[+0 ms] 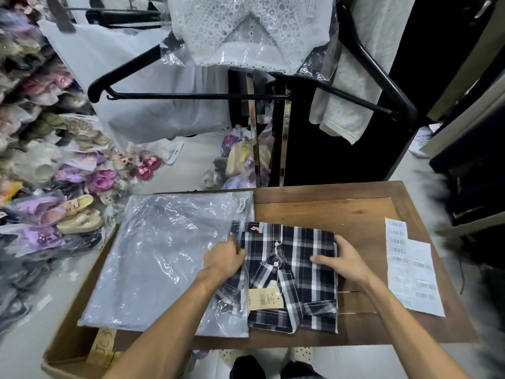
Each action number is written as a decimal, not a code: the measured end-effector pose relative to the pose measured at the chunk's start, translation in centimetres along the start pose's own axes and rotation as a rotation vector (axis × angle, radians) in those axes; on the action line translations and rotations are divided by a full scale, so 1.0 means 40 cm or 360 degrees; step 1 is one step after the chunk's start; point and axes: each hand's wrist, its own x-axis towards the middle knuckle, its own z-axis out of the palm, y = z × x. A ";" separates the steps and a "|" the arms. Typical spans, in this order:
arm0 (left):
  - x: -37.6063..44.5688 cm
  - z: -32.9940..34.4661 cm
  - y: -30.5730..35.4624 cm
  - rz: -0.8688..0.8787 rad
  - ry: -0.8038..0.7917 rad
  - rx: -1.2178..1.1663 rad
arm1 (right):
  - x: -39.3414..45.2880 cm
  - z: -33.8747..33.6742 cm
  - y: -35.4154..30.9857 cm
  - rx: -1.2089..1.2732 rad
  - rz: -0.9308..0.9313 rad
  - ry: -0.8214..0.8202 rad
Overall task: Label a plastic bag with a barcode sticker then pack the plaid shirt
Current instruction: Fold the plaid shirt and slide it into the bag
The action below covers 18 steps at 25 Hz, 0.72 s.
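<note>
A folded dark plaid shirt (303, 272) with a beige price tag lies on the wooden table (341, 212). Its left edge sits at the open mouth of a clear plastic bag (164, 258) lying flat to the left. A barcode sticker (242, 205) is stuck on the bag's far right corner. My left hand (225, 258) grips the bag's edge together with the shirt's left side. My right hand (343, 262) presses flat on the shirt's right side, fingers pointing left.
Sheets of barcode stickers (412, 266) lie on the table's right side. A cardboard box (73, 348) sits under the bag at the front left. Black hangers (191, 95) with bagged garments hang ahead. Bagged shoes (54, 209) pile on the left.
</note>
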 end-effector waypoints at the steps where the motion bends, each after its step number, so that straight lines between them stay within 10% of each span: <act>1: -0.004 -0.002 0.005 0.0041 -0.0004 -0.0043 | -0.003 -0.004 0.005 -0.0150 -0.0031 -0.0066; 7: -0.006 -0.009 0.045 0.0174 -0.0029 -0.0051 | -0.012 0.030 -0.023 0.0674 0.0106 0.0088; 18: -0.009 0.002 0.025 0.0349 -0.0164 0.0089 | -0.016 0.111 -0.016 0.0428 0.0059 0.0151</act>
